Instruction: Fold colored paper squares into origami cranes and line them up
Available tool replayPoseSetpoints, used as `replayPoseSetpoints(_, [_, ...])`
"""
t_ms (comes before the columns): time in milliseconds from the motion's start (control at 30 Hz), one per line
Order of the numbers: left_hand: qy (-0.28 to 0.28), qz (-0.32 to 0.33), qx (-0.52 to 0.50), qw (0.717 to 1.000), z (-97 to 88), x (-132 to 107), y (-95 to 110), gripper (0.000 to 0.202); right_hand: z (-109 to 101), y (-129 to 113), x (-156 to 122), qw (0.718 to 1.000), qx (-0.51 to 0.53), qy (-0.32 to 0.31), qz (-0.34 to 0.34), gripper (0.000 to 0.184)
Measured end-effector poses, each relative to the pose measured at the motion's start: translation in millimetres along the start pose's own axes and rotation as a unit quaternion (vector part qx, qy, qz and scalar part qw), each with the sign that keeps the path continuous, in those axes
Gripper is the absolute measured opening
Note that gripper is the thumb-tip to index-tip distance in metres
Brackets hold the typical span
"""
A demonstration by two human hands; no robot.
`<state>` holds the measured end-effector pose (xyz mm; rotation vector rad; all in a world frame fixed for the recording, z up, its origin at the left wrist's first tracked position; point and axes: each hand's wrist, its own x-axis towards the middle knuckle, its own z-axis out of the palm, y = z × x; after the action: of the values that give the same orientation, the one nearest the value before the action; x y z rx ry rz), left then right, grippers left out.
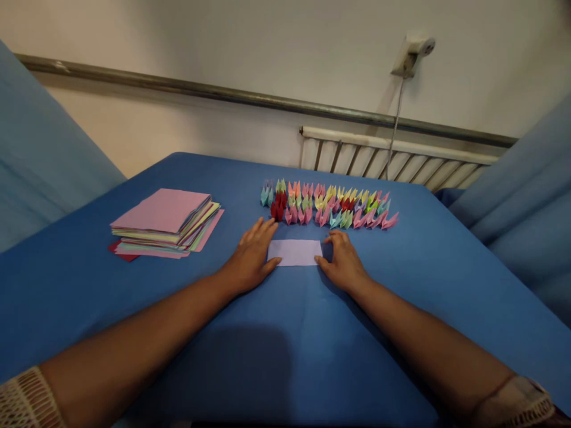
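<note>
A light purple sheet of paper [295,252], a wide rectangle that looks folded, lies flat on the blue table in front of me. At its left end rests my left hand [251,255], fingers stretched forward and the thumb on the near left corner. My right hand [342,260] is at the opposite end, its thumb touching the near right corner and its curved fingers apart from the thumb near the far corner. Just beyond the paper stand rows of small folded paper cranes [328,209] in many colours.
A stack of coloured paper sheets [163,214], pink on top, sits to the left on the blue table cover [214,368]. Behind the table are a metal rail [214,92], a radiator [379,156] and a wall socket with a cord [408,58]. Blue curtains [530,196] hang at both sides.
</note>
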<state>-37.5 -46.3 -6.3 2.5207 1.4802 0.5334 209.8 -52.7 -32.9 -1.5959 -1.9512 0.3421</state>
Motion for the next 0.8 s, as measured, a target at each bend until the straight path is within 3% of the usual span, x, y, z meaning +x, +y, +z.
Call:
replayPoseSetpoints(67, [-0.033,0.062,0.013,0.997,-0.9,-4.1,10.0,0.060,-2.3,-7.7,-4.5,0.998,-0.030,0.001,-0.052,0.054])
replayPoseSetpoints(167, [-0.107,0.142,0.000,0.984,-0.3,-13.0,25.3,0.069,-5.8,-21.1,-14.0,0.977,-0.053,-0.107,-0.178,0.053])
replayPoseSetpoints(233, [-0.145,0.152,-0.010,0.978,0.9,-18.3,31.3,0.081,-6.0,-27.4,-20.3,0.964,-0.062,-0.168,-0.197,0.064])
replayPoseSetpoints(333, [-0.188,0.138,0.005,0.972,2.3,-22.9,32.1,0.092,-4.0,-31.3,-27.1,0.958,-0.088,-0.211,-0.175,0.082])
replayPoseSetpoints(667, [-0.132,0.022,0.070,0.989,1.4,-26.3,1.7,0.102,-4.6,-29.6,-29.2,0.968,-0.129,-0.189,-0.098,0.090])
replayPoseSetpoints(800, [-0.092,0.022,0.078,0.992,2.1,-21.3,13.6,0.101,-2.9,-28.3,-28.5,0.972,-0.128,-0.171,-0.093,0.088])
